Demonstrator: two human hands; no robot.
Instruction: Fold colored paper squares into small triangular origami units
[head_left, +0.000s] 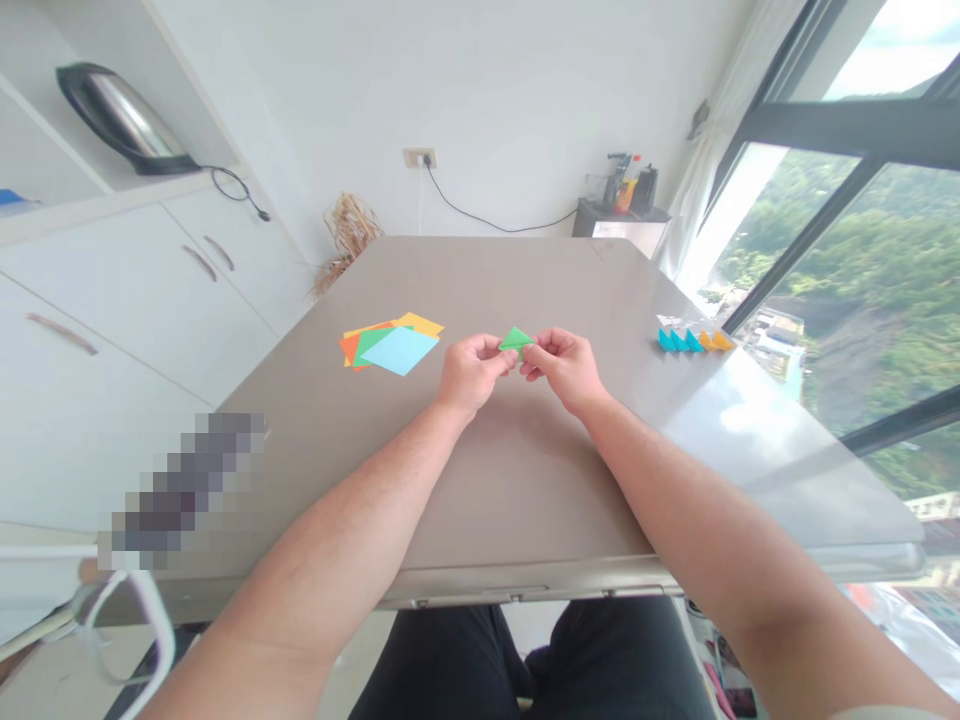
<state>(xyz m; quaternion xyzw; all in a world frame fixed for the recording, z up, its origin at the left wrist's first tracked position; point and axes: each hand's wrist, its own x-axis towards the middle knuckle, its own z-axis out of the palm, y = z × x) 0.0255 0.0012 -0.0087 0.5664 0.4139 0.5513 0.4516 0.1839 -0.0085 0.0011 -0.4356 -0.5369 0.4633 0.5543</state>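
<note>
Between my two hands is a small folded piece of green paper (516,339), its pointed top facing away from me. My left hand (472,372) pinches its left side with thumb and fingers. On the other side my right hand (564,366) grips the right edge the same way, and the thumbs nearly meet in front. The paper is held just above the table, its lower part covered by my fingers. Left of my hands lies a fanned stack of square paper sheets (401,350), light blue on top, with green, orange and yellow beneath.
Several folded blue paper pieces (679,341) and yellow ones (716,341) stand in a row near the right edge of the table (510,480). A blurred-out dark object (184,485) lies at the left edge. Windows (825,220) border the right side; a kettle (124,115) sits on the left cabinet.
</note>
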